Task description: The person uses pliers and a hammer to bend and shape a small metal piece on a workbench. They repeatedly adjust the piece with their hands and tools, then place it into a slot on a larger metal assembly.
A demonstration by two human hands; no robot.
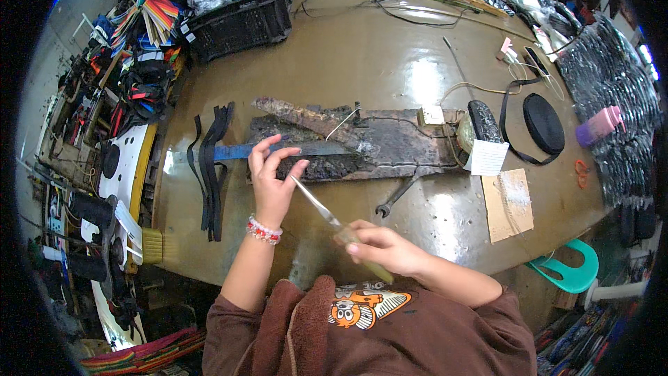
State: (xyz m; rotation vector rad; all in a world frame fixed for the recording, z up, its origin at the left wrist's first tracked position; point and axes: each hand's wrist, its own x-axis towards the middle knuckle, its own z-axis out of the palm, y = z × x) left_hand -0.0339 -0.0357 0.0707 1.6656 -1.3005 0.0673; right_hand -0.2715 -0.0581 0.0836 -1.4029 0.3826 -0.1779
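We see the right hand [386, 245] wrapped around the handle of a slim knife [316, 204]; its blade slants up between both hands, tip beside the left hand's [270, 188] thumb, though we cannot tell whether they touch. The left fingers spread loosely near a blue strip [233, 152]. We find faint, unreadable lines on a white paper [489, 158].

- From here I'm seeing a glossy brown table [348, 63].
- A dark, crusted board [417, 143] is lying mid-table.
- Black strips [208, 167] are lying left of it.
- A wrench [399, 196] is resting at the board's near edge.
- A black webbing coil [543, 125] is sitting rightward.
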